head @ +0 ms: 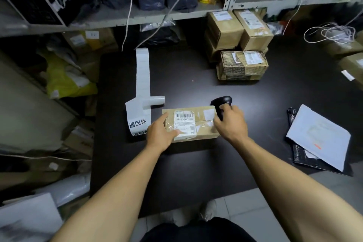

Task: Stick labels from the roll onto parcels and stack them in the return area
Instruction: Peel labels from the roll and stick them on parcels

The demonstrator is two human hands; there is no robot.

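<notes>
Parcel: a small flat brown cardboard box [198,124] lies on the dark matt table top [196,167], near its middle, with clear tape across it and a white shipping label with a barcode on its upper face.
Left hand: the left hand [161,132] holds the left end of the box; the thumb lies on the top, over the lower corner of the white label, and the other fingers go along the left side.
Right hand: the right hand [230,122] is closed around the handle of a black handheld barcode scanner [221,105]; the head of the scanner is above the far right corner of the box. I cannot tell whether the scanner touches the box.
Label roll: a long white strip of labels with black Chinese characters [140,92] lies unrolled on the table, just beside the box on its left; its white core is at the strip's right edge, just behind the box.
Other parcels: a brown box wrapped in clear tape [242,66] stands at the far side of the table, and two plain cardboard boxes [239,29] are stacked behind it under the grey metal shelf [117,17].
Right side of table: a white paper envelope [318,135] lies on a black plastic mailer bag [306,159], well apart from the hands.
</notes>
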